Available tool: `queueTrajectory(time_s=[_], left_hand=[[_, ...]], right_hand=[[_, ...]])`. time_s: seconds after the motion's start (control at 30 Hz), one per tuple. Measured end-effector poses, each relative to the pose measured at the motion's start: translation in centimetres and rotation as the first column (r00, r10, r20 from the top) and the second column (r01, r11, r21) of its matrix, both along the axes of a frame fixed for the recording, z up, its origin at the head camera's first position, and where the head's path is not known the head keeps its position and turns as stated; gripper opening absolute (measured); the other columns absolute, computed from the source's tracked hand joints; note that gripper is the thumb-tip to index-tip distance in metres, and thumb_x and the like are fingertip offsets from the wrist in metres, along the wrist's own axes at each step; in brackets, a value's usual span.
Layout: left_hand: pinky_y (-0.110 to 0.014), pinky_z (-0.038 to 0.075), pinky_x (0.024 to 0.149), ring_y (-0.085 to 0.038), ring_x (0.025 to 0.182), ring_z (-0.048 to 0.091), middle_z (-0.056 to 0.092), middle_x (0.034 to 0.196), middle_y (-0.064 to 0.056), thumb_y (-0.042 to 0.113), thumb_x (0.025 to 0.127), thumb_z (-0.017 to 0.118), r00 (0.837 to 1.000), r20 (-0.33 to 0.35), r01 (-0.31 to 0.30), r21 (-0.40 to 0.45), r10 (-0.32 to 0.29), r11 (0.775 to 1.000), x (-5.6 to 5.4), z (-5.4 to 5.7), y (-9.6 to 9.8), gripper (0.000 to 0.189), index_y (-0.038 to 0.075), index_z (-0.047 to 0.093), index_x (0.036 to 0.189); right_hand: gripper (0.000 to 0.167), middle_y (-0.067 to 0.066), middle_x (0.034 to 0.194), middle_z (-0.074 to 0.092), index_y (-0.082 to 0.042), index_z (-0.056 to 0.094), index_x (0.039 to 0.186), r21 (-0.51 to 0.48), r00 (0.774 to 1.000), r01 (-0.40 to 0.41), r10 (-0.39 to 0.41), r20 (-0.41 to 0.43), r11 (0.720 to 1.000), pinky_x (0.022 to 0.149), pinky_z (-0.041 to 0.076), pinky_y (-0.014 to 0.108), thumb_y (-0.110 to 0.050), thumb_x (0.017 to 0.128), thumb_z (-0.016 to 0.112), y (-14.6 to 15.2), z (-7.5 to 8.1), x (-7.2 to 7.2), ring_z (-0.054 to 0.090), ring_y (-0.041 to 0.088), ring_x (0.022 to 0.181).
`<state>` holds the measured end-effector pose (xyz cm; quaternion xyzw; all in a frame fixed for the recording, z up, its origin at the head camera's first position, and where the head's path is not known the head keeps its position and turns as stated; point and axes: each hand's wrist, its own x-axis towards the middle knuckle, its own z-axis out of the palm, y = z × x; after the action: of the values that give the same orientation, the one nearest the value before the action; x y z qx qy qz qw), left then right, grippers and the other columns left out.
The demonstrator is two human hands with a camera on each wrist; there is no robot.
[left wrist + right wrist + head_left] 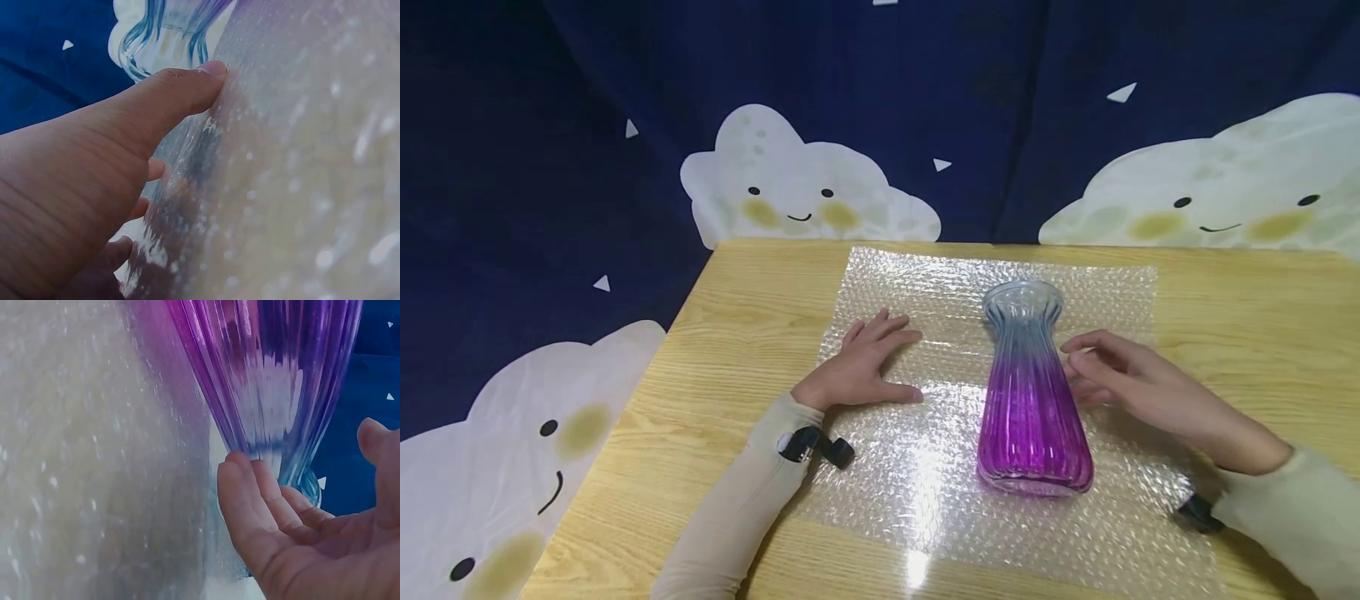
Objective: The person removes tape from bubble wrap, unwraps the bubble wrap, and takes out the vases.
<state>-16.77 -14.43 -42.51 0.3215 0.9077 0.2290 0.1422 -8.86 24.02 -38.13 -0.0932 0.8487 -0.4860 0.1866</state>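
Note:
A ribbed glass vase (1033, 400), clear blue at the neck and purple at its wide base, lies on its side on a sheet of bubble wrap (887, 492). Its mouth points to the far edge of the table. On the left part of the wrap rests my left hand (868, 362), fingers spread and holding nothing; its thumb (181, 87) reaches toward the vase. Beside the vase's right side is my right hand (1127, 383), with loosely bent fingers (240, 500) near the neck. Whether those fingertips touch the glass I cannot tell.
The bubble wrap covers much of the wooden table (730, 325). Behind the table hangs a dark blue curtain (985, 75) printed with white clouds and small triangles. Black camera straps (816, 447) sit on both sleeved wrists.

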Motion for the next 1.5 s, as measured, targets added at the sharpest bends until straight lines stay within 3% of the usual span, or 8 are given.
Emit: queueTrajectory(time_s=[0.17,0.3,0.53,0.77,0.9,1.07,1.2,1.5], left_hand=[[-0.058,-0.003,0.132,-0.035,0.165,0.002,0.018,0.175,-0.005,0.062,0.084,0.077,1.000,-0.005,0.006,-0.010,-0.006,1.000,-0.1,0.0,0.1,0.094,0.026,0.037,0.160],[-0.058,-0.003,0.133,-0.035,0.165,0.002,0.018,0.175,-0.005,0.062,0.084,0.077,1.000,-0.006,0.007,-0.010,-0.007,1.000,-0.1,-0.1,0.0,0.093,0.026,0.037,0.160],[-0.058,-0.003,0.132,-0.034,0.165,0.002,0.019,0.175,-0.005,0.063,0.084,0.077,1.000,-0.011,0.008,-0.007,-0.008,1.000,-0.2,-0.3,0.1,0.093,0.026,0.038,0.160],[-0.059,-0.002,0.132,-0.034,0.165,0.001,0.019,0.175,-0.004,0.063,0.083,0.077,1.000,-0.016,0.011,-0.005,-0.011,1.000,-0.4,-0.3,0.2,0.094,0.025,0.038,0.160],[-0.059,-0.002,0.132,-0.033,0.165,0.001,0.019,0.175,-0.004,0.063,0.083,0.076,1.000,-0.015,0.007,-0.011,-0.007,1.000,-0.3,-0.2,0.2,0.094,0.025,0.037,0.160],[-0.059,-0.002,0.132,-0.032,0.165,0.000,0.018,0.176,-0.003,0.064,0.083,0.076,1.000,-0.007,-0.001,-0.014,0.001,1.000,-0.2,-0.2,0.1,0.094,0.027,0.037,0.161],[-0.059,-0.002,0.132,-0.032,0.165,0.000,0.018,0.176,-0.003,0.064,0.083,0.076,1.000,-0.011,-0.002,-0.009,0.001,1.000,-0.1,-0.3,0.0,0.095,0.026,0.037,0.160],[-0.060,-0.001,0.132,-0.033,0.165,0.002,0.019,0.175,-0.004,0.063,0.083,0.077,1.000,-0.015,-0.003,-0.002,0.003,1.000,-0.1,-0.3,0.0,0.094,0.026,0.038,0.160]], right_hand=[[0.052,0.023,0.130,0.066,0.002,0.045,0.146,-0.032,0.997,0.011,-0.008,0.079,0.999,0.085,0.063,0.031,-0.038,0.113,0.039,-0.3,-0.5,-0.3,0.073,0.015,0.101],[0.057,0.026,0.136,0.063,0.002,0.044,0.148,0.001,0.996,0.034,-0.034,0.083,0.999,0.089,0.062,0.031,-0.042,0.112,0.040,-0.7,-0.8,-0.5,0.073,0.024,0.110],[0.074,0.033,0.148,0.054,0.006,0.034,0.156,0.047,0.994,0.056,-0.060,0.094,0.997,0.103,0.058,0.050,-0.052,0.110,0.038,-1.5,-1.1,-1.0,0.065,0.043,0.125],[0.083,0.032,0.135,0.063,0.012,0.026,0.157,-0.043,0.977,0.100,-0.090,0.192,0.994,0.095,0.063,0.039,-0.055,0.109,0.038,-1.8,-1.2,-1.4,0.072,0.030,0.115],[0.087,0.033,0.139,0.060,0.013,0.019,0.158,-0.101,0.967,0.105,-0.079,0.241,0.989,0.096,0.062,0.036,-0.056,0.109,0.039,-2.1,-1.3,-1.7,0.072,0.027,0.116],[0.088,0.034,0.152,0.048,0.012,0.020,0.159,-0.146,0.961,0.114,-0.072,0.268,0.983,0.103,0.058,0.034,-0.057,0.108,0.038,-2.6,-1.4,-1.9,0.061,0.040,0.134],[0.088,0.034,0.158,0.040,0.013,0.020,0.158,-0.163,0.961,0.109,-0.062,0.271,0.981,0.110,0.050,0.041,-0.057,0.109,0.037,-2.9,-1.3,-2.0,0.045,0.049,0.145],[0.087,0.030,0.166,0.029,0.011,0.019,0.159,-0.207,0.955,0.097,-0.033,0.295,0.974,0.118,0.037,0.051,-0.059,0.109,0.033,-3.4,-1.5,-2.2,0.032,0.048,0.153]])
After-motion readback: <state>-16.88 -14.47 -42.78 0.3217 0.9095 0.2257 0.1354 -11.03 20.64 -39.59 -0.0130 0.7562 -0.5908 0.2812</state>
